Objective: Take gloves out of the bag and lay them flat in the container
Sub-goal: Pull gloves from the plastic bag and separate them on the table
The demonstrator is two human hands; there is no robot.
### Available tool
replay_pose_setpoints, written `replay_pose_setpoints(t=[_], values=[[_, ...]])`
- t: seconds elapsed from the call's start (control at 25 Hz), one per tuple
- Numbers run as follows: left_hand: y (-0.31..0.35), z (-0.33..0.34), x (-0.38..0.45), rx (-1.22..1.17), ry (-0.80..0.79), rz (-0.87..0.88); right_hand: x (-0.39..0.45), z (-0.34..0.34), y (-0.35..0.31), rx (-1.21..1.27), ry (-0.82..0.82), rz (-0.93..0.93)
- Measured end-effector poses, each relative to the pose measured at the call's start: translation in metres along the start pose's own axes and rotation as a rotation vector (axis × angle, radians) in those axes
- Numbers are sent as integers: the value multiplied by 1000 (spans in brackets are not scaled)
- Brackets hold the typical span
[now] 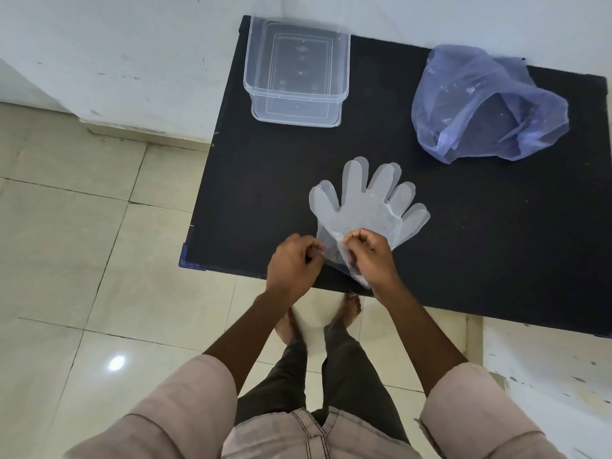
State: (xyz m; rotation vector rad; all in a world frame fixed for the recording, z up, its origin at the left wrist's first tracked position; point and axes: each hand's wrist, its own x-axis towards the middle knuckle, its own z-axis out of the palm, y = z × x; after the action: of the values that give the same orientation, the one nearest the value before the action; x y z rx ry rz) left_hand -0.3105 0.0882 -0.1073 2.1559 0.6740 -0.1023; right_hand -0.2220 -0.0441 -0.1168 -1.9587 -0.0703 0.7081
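Nearest us, our left hand (293,265) and right hand (371,256) pinch the cuff of the gloves (364,210), spread on the worktop (480,243). Next we likely carry them flat to the empty container (296,72), beside the bag (486,104).

a corner of a plain room, seen from where i stand.

in front of me is a black tabletop (463,226), matte and faintly speckled, its far side against a white wall (132,44) that is scuffed and marked with small dark flecks. the near left corner of the tabletop has a blue cap (185,260). under and around me the floor (82,226) is pale cream glossy tile with thin dark grout lines, and a bright round light reflection (116,363) shines on one tile at my left. to my right there is a white surface (546,376) with chipped, spotted paint.
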Motion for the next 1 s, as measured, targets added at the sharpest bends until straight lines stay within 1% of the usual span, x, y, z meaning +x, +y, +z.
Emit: replay_pose_setpoints(t=[0.08,0.16,0.28,0.4,0.6,0.64,0.68,0.76,0.8,0.88,1.0], values=[[10,1,9,-281,-79,-136,1,-2,-5,89,14,23],[18,1,14,-416,-113,-202,3,-3,-8,124,21,34],[24,2,16,-480,-122,-203,3,-6,-9,80,35,61],[25,3,17,-522,-154,-230,-1,-10,-8,-32,15,-16],[25,5,19,-550,-178,-260,-2,-11,-7,-203,93,-99],[24,6,18,-476,-155,-223,-2,-10,-6,-214,122,-106],[22,6,16,-323,-112,-136,-2,-10,-6,-206,153,-112],[17,9,6,109,1,133,-1,-11,-5,-182,213,-111],[14,13,0,273,24,243,-1,-11,-5,-177,233,-101],[9,22,-11,432,-54,337,1,-13,-5,-173,251,-84],[-4,38,-20,581,-194,366,3,-17,-6,-191,249,-82]])
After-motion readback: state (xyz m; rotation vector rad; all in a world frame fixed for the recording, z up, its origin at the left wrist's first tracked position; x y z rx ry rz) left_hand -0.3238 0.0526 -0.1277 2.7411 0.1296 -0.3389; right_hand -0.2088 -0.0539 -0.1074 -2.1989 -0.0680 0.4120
